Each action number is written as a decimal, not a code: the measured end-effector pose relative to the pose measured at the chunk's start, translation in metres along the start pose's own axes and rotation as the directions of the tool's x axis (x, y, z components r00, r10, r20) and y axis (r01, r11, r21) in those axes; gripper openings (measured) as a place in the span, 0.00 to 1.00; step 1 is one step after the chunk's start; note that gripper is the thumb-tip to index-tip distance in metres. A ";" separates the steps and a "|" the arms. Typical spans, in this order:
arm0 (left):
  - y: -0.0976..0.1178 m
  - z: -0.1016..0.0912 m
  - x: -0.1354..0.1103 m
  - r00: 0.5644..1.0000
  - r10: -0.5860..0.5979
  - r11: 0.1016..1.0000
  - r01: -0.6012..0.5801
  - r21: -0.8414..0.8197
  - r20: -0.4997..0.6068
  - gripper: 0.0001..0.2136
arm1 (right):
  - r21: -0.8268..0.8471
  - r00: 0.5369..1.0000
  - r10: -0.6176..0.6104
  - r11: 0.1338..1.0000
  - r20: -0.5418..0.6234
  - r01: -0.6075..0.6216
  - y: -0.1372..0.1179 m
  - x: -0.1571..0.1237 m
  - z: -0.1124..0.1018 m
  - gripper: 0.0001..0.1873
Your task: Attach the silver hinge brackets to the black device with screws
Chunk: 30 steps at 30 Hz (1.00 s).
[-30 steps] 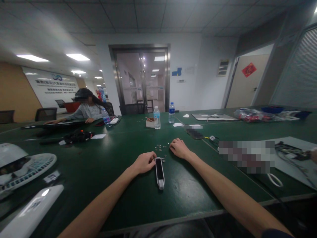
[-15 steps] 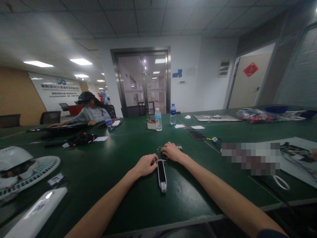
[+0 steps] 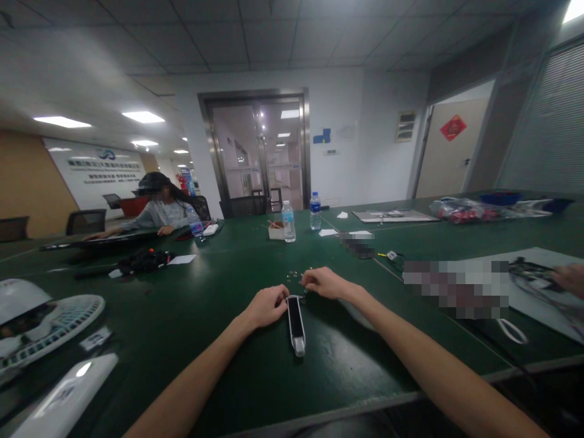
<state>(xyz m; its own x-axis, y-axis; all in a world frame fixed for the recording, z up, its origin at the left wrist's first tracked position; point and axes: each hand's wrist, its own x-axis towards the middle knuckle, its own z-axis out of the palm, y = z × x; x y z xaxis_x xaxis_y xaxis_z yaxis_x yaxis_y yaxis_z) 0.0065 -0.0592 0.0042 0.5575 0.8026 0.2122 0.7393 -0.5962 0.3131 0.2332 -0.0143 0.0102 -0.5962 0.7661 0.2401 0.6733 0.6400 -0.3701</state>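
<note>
A narrow white-edged device [image 3: 296, 325] with a long dark inset and a pale end piece lies on the green table, its pale end toward me. My left hand [image 3: 269, 304] is at its far end, fingers curled against the left edge. Just beyond and to the right, my right hand [image 3: 326, 283] rests low over the table with bent fingers drawn together. Whatever its fingertips hold is too small to make out. Several tiny shiny pieces [image 3: 294, 275] lie scattered beside those fingertips.
Two water bottles [image 3: 288, 222] and a small box [image 3: 275, 230] stand ahead. White housings [image 3: 68, 389] and a grille [image 3: 86, 307] lie left. On the right, another person's hand [image 3: 570, 278] touches wiring on a white board [image 3: 538, 258]. Another person [image 3: 159, 207] sits far left.
My right hand has drawn slightly right and toward me, uncovering more of the tiny pieces. The left hand stays at the device. At right, the other person's hand has come further into view.
</note>
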 end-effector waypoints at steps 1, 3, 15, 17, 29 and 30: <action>0.000 0.000 0.000 1.000 0.003 1.000 -0.003 -0.002 -0.001 0.08 | 0.033 1.000 -0.001 0.999 0.026 0.000 -0.002 -0.003 -0.002 0.08; 0.001 -0.001 0.000 1.000 0.006 1.000 -0.006 -0.006 -0.002 0.08 | 0.070 0.997 -0.008 0.998 0.072 0.003 -0.006 -0.006 -0.005 0.08; 0.003 -0.002 -0.001 1.000 0.006 1.000 -0.006 -0.018 0.003 0.08 | 0.125 0.988 -0.034 0.992 0.151 0.015 -0.015 -0.009 -0.005 0.08; 0.002 -0.002 -0.001 1.000 0.007 1.000 -0.007 -0.017 0.001 0.07 | 0.128 0.989 -0.037 0.992 0.145 0.018 -0.014 -0.008 -0.004 0.08; -0.001 0.000 0.000 1.000 -0.006 1.000 0.006 -0.014 -0.001 0.07 | 0.163 0.992 -0.023 0.987 0.120 0.003 -0.010 -0.006 -0.004 0.08; -0.001 0.000 0.000 1.000 -0.005 1.000 0.005 -0.016 0.000 0.07 | 0.155 0.993 -0.025 0.988 0.116 0.007 -0.011 -0.006 -0.004 0.08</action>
<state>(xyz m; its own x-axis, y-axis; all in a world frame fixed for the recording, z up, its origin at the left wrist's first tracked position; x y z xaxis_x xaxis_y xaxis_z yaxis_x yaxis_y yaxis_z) 0.0055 -0.0587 0.0037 0.5541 0.8055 0.2102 0.7359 -0.5919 0.3288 0.2313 -0.0255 0.0162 -0.6593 0.7381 0.1437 0.5935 0.6281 -0.5032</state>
